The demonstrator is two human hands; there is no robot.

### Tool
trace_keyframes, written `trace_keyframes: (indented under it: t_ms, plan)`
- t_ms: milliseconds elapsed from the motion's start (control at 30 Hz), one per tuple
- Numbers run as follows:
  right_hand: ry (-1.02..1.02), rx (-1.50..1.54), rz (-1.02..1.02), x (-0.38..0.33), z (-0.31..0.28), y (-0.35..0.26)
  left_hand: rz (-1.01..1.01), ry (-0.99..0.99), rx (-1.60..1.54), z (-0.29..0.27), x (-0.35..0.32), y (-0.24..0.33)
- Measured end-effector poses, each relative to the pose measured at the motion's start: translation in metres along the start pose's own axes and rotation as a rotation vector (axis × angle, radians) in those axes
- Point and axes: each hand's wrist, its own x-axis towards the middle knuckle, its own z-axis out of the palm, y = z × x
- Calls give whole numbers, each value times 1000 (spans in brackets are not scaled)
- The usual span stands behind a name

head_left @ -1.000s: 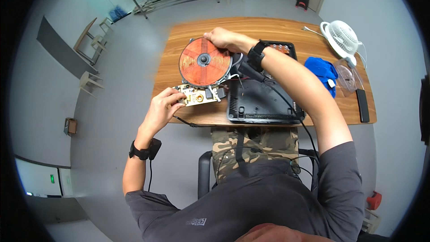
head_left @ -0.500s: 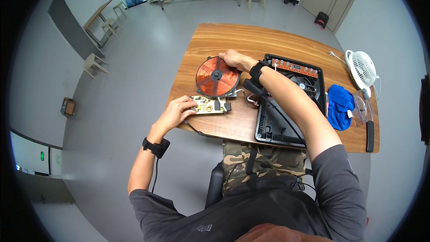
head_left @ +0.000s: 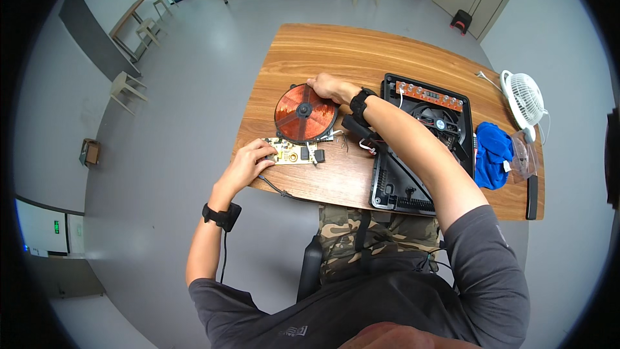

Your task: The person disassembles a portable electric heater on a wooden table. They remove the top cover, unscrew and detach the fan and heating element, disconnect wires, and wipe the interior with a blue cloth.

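On the wooden table (head_left: 336, 52), the round copper-wound coil disc (head_left: 305, 113) lies at the centre-left, the left hand (head_left: 248, 163) at its 7 o'clock on the small tan circuit board (head_left: 294, 152). The right hand (head_left: 329, 87) rests at the disc's 1 o'clock edge. At 3 o'clock sits the open black cooker housing (head_left: 420, 148) — farther right, a blue cloth (head_left: 492, 155) and small white fan (head_left: 524, 98).

The far half of the wooden surface (head_left: 361, 45) lies open; the black cooker housing (head_left: 413, 174) and the copper coil disc (head_left: 305, 114) crowd the near half.
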Motion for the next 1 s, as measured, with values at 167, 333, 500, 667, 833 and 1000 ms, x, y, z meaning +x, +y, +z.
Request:
trace_keyframes:
  t_ms: [167,333,500,667,833,1000]
  plan:
    - [-3,-19,-7,3,8,0,-29,10,16,-1,-3,4]
    - [24,-82,-50,5,11,1,-61,6,33,-4,-4,10]
    - [22,-143,-107,9,12,7,-88,-22,95,-7,-6,15]
    - [248,-259,-186,11,13,20,-85,-42,123,-14,0,29]
    - [111,-428,-285,-39,17,-12,-75,52,146,-17,-12,39]
    - [100,-215,-218,-40,2,-2,-42,71,177,-20,4,74]
